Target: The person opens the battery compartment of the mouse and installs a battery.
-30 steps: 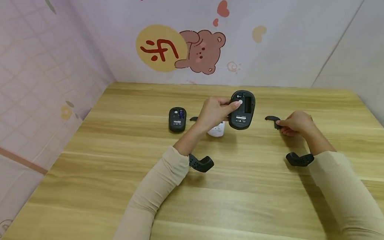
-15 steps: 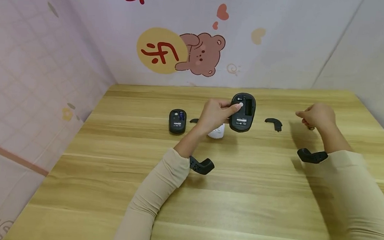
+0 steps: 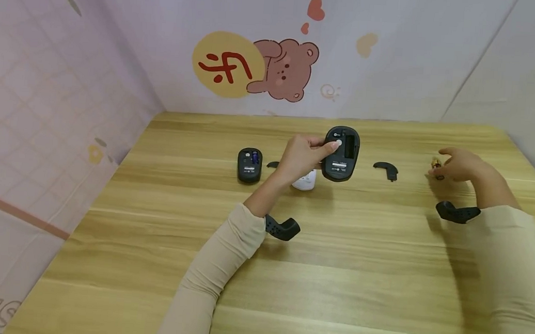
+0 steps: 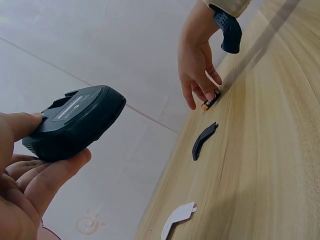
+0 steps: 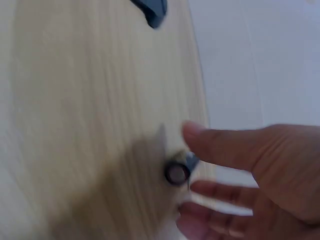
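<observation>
In the head view my left hand (image 3: pixel 302 156) grips a black computer mouse (image 3: pixel 341 154) above the table, underside facing me. Its battery slot, a dark recess, shows on the right. The thumb lies on the underside; the left wrist view shows the fingers beneath. At the far right my right hand (image 3: pixel 460 166) is at a black-and-gold battery (image 3: pixel 437 168) on the table, with fingers and thumb spread about it. In the blurred right wrist view the battery (image 5: pixel 178 172) lies between thumb and fingers, end towards the camera. A black battery cover (image 3: pixel 387 170) lies between the hands.
A second black mouse (image 3: pixel 249 164), underside up, has a blue battery in it. Behind my left wrist are a partly hidden white mouse (image 3: pixel 306 181) and another dark cover (image 3: pixel 273 164). A white cover (image 4: pixel 179 216) shows in the left wrist view. A wall stands behind the table.
My right hand has let go of the black cover, leaving it on the table, and moved right to the battery. The left hand still holds the mouse in nearly the same place.
</observation>
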Demonstrator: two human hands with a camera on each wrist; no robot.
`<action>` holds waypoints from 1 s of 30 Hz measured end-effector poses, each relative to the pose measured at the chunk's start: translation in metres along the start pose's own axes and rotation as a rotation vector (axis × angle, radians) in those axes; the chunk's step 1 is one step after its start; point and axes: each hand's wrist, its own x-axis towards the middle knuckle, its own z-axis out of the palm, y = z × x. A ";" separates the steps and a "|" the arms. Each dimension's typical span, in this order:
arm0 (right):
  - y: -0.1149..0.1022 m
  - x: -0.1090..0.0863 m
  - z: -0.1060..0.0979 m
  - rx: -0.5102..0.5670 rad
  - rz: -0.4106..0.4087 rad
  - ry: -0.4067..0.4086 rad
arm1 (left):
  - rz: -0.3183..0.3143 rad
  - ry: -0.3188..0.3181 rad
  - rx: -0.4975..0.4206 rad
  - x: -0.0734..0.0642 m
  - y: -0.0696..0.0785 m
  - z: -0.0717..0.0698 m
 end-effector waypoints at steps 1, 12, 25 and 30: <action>0.002 0.001 -0.002 0.007 -0.022 -0.027 | -0.005 -0.002 0.010 0.000 0.001 0.000; 0.012 0.000 -0.007 -0.099 -0.135 -0.033 | 0.022 0.024 0.020 0.009 -0.013 0.005; 0.010 0.000 -0.002 -0.084 -0.121 0.031 | 0.031 0.020 0.052 0.013 -0.011 0.006; 0.003 0.000 0.006 -0.025 -0.128 0.053 | 0.023 0.009 0.064 0.013 -0.012 0.004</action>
